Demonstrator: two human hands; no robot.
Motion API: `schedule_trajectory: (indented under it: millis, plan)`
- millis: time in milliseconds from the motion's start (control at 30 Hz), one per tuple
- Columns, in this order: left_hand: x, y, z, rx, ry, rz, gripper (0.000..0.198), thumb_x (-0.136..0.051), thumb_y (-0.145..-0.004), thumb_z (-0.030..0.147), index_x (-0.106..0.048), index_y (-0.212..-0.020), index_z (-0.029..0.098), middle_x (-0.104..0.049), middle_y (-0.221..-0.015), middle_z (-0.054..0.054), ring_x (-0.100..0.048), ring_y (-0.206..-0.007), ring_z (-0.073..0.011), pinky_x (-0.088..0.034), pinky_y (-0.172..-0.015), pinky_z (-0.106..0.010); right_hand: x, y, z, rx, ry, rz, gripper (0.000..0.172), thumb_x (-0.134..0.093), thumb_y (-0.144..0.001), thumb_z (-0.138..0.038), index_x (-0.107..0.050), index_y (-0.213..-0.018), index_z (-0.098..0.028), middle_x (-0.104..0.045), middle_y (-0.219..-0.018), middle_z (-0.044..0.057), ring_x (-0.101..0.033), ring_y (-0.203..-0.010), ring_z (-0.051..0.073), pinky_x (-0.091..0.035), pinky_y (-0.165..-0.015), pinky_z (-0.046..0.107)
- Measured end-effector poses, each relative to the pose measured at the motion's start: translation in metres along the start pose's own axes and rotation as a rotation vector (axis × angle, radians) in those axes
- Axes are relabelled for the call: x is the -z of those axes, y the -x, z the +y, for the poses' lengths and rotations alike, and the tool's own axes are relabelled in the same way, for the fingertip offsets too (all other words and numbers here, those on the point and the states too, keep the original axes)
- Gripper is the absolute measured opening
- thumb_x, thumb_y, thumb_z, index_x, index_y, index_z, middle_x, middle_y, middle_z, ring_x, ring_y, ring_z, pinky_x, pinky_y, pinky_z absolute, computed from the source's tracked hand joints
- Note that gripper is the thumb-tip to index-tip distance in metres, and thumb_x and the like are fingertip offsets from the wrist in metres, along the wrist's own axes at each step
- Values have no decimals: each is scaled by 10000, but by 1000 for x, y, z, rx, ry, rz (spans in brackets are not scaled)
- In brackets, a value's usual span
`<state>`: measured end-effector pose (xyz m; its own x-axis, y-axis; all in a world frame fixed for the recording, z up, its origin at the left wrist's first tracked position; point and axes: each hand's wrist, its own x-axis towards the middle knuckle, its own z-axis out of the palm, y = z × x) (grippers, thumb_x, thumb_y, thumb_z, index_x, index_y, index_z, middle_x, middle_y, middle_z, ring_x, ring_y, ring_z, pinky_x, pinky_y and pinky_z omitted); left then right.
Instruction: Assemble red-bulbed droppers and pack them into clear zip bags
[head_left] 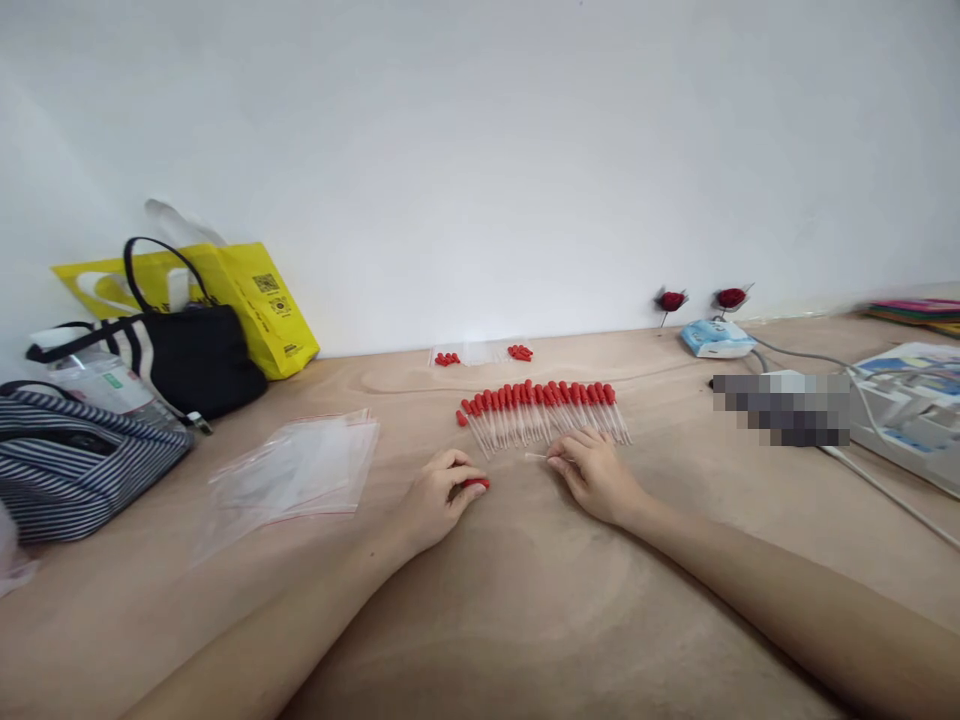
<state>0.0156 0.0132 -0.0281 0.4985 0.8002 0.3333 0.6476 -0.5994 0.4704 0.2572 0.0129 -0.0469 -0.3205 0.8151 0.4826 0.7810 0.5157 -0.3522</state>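
Note:
My left hand [441, 497] is closed, pinching a red rubber dropper bulb [477, 483] between thumb and fingers just above the table. To its right, my right hand [598, 472] is closed around one end of a thin clear dropper tube [535, 457], whose other end points left toward the bulb. Bulb and tube are apart. Behind both hands lies a row of droppers [540, 412], clear tubes with red bulbs facing the wall. A red bulb [461, 418] sits at the left end of that row; whether it has a tube is unclear.
Clear zip bags [307, 462] lie to the left. Near the wall, more red bulbs [447, 359] rest on clear plastic. A black bag [202, 350], a yellow bag [259, 300] and a striped pouch [97, 470] stand far left. A blue-white packet [718, 339] and cables [892, 485] are right.

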Motion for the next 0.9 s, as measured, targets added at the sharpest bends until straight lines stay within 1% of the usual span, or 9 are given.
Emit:
schedule_trajectory:
  millis: [100,167,300,500,667,767,900]
  plan:
    - [-6,-1,5,35,-23,49,145,-462,-812,266,-591,-843,207,-622,-811,-30,-547,-793,-185,-410,-749,-326,2,4,-10,3,24,32,167,-415,-854,-208,-567,-790,-186,-627,-786,23,-529,-772,156,-281,-832,369]
    - [-10,-2,8,61,-41,66,132,-461,-816,276,-566,-861,211,-635,-811,-21,-551,-783,-190,-391,-760,-342,2,6,-17,26,0,32,163,-413,-857,-221,-572,-837,-195,-636,-786,22,-531,-761,153,-261,-848,370]
    - [-16,-3,7,4,-58,66,177,-439,-841,289,-567,-948,229,-661,-885,-13,-572,-825,-191,-346,-804,-360,0,8,-25,52,-53,19,208,-414,-862,-243,-596,-956,-211,-640,-772,36,-519,-773,168,-253,-832,370]
    - [-17,-5,7,10,-97,63,223,-416,-859,321,-610,-937,245,-672,-869,-12,-579,-823,-182,-332,-811,-351,-1,7,-33,73,-72,8,222,-420,-859,-247,-631,-928,-228,-641,-760,30,-523,-773,158,-227,-852,372]
    - [-15,-6,11,22,-81,78,237,-400,-859,329,-613,-901,233,-668,-837,-18,-577,-801,-182,-344,-803,-348,-3,8,-36,88,-111,13,240,-401,-860,-217,-624,-950,-225,-640,-751,16,-533,-672,122,-187,-891,386]
    - [-15,-5,10,-7,-52,106,218,-425,-847,326,-614,-868,219,-664,-797,-20,-577,-764,-177,-357,-780,-338,-7,8,-36,135,-123,30,255,-388,-863,-213,-619,-969,-207,-626,-740,18,-510,-642,114,-221,-861,354]
    - [-15,-4,9,-55,-55,147,211,-428,-852,314,-611,-828,212,-656,-741,-5,-568,-726,-159,-346,-788,-333,-10,9,-37,203,-121,51,256,-385,-860,-206,-630,-928,-178,-594,-704,23,-456,-625,121,-266,-745,304]
